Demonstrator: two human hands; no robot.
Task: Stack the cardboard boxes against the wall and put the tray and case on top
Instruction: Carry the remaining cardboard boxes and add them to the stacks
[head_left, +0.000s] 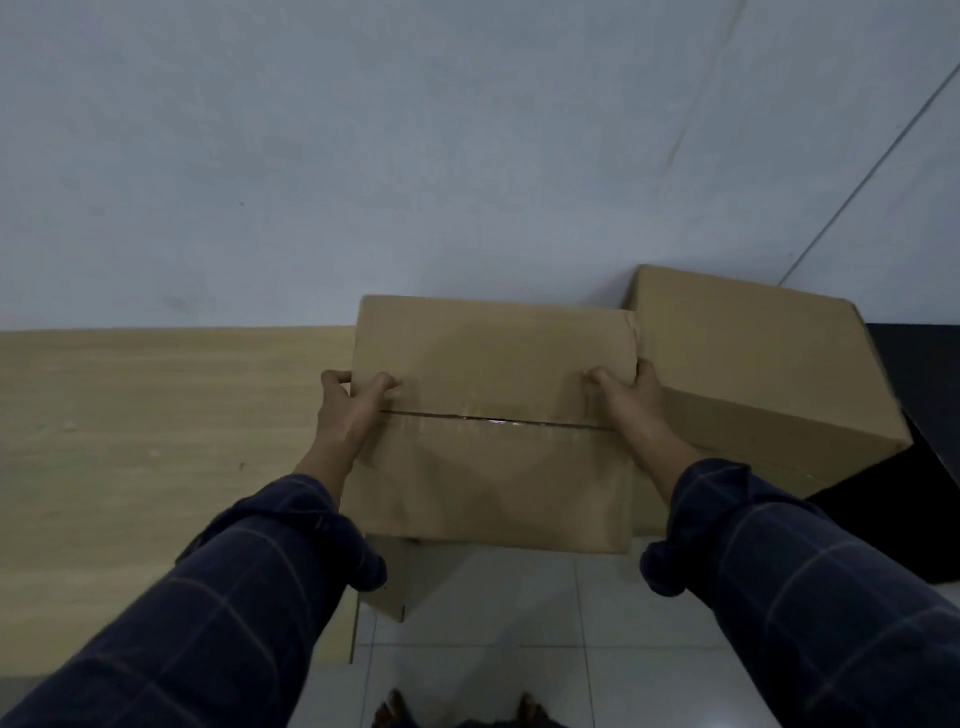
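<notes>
Both hands grip a closed brown cardboard box (493, 421) by its sides: the left hand (353, 402) curls over its left edge, the right hand (631, 397) over its right edge. It sits between them, near the pale grey wall (415, 156). A second brown cardboard box (753, 364) lies tilted just right of the right hand.

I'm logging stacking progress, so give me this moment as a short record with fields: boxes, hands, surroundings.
held box: cardboard box, top seam taped, gripped at both sides
left hand: left hand on its left edge
right hand: right hand on its right edge
below: lower box, partly hidden
beside: tilted box, to the right
behind: wall
tray, case: not in view
</notes>
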